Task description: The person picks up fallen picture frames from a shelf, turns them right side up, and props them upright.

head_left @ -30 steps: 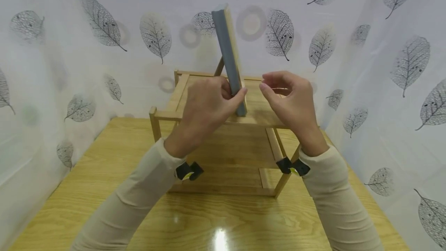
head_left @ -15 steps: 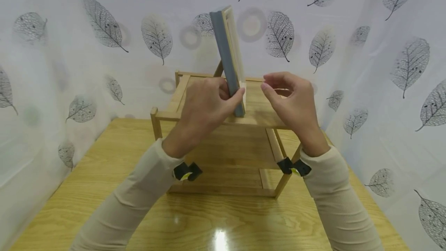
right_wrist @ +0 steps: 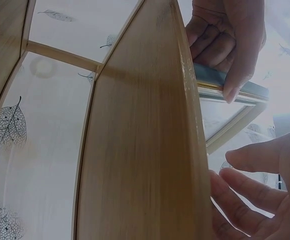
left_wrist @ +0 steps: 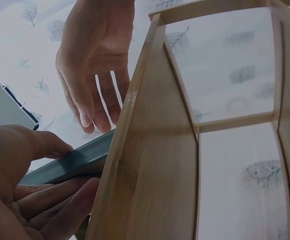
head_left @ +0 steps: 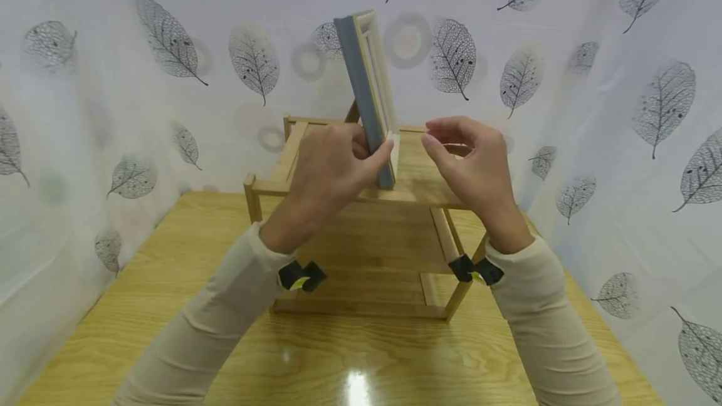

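Observation:
A picture frame (head_left: 361, 74) with a blue-grey side edge stands tilted back on the top board of a wooden shelf rack (head_left: 429, 190), seen nearly edge-on. My left hand (head_left: 333, 168) pinches its lower part, thumb on the front side and fingers behind. In the left wrist view the dark edge of the frame (left_wrist: 80, 159) lies between thumb and fingers, close over the board. To the right of it, my right hand (head_left: 474, 161) hovers apart with loosely bent fingers and nothing in them. The right wrist view shows the pale inner border of the frame (right_wrist: 235, 127).
A brown wooden strut (head_left: 353, 111) shows behind the picture frame. The rack has lower boards (head_left: 361, 287) and stands on a wood-grain table (head_left: 316, 362). Leaf-printed white curtains (head_left: 609, 111) surround the table at the back and sides.
The picture frame has turned slightly, its top shifting left and more of its front showing. My left hand has moved a little left with it. The right hand has barely moved.

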Demonstrator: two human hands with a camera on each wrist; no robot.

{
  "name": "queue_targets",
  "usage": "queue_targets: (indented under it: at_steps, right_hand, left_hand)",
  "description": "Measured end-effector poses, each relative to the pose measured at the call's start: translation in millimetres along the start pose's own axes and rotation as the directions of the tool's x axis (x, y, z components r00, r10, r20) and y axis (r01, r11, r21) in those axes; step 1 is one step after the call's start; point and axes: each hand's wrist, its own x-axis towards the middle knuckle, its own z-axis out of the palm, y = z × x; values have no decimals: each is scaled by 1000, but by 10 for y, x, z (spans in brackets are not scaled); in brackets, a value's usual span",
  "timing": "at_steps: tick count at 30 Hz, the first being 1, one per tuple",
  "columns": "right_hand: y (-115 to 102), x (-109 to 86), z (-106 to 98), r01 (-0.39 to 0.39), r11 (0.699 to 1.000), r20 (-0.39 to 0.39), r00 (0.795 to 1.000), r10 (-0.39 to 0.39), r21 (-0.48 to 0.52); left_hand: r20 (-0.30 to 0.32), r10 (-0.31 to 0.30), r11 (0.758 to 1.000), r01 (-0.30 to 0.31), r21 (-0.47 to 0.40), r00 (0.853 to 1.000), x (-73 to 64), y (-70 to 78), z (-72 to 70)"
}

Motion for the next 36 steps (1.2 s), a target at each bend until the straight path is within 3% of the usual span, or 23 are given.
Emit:
queue_targets:
  at_steps: [15, 36]
  right_hand:
    - [-21, -1, 9, -12, 1000, 4, 1000, 12, 7]
    - [-24, -9, 20, -45, 999, 2, 999, 45, -3]
  left_hand:
    - [47, -31, 999, 31, -9, 998, 12, -31, -53]
    - [165, -125, 991, 129, -17, 978, 31, -86, -208]
